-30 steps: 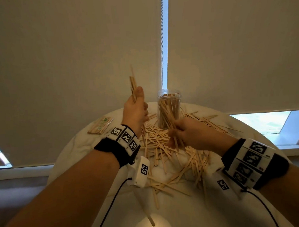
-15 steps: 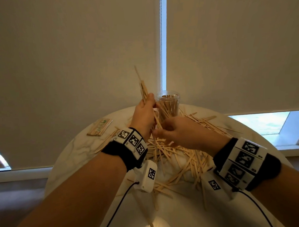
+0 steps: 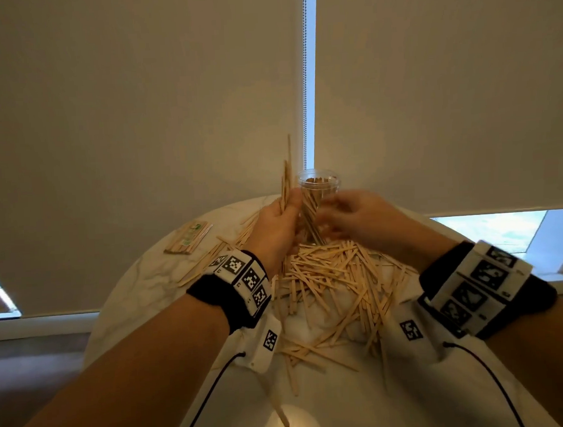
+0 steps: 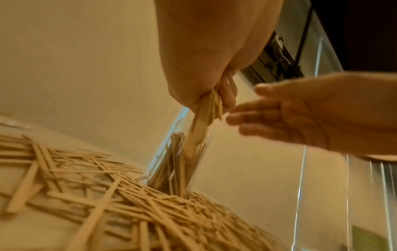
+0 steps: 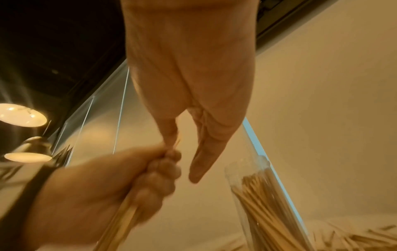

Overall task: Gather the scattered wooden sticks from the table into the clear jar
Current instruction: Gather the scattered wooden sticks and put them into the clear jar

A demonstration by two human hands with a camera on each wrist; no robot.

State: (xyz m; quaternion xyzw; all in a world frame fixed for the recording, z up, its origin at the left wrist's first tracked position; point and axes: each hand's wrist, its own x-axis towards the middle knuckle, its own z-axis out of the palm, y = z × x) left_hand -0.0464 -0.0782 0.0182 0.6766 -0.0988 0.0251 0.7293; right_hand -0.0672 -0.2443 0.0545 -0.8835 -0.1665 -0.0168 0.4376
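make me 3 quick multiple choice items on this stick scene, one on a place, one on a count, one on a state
1. Where is the clear jar?
A. between the two hands
B. on the floor
C. at the near table edge

2. How many jars are in view?
A. one
B. three
C. five

3. What is the left hand doing?
A. resting flat
B. gripping a bundle of sticks
C. holding a lid

Key: 1 A, the right hand is on its other side; 2 A, only one shows; 3 B, fingers are curled round the upright bundle.

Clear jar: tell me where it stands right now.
Head view: the clear jar stands upright at the table's far middle, between the left hand and right hand.
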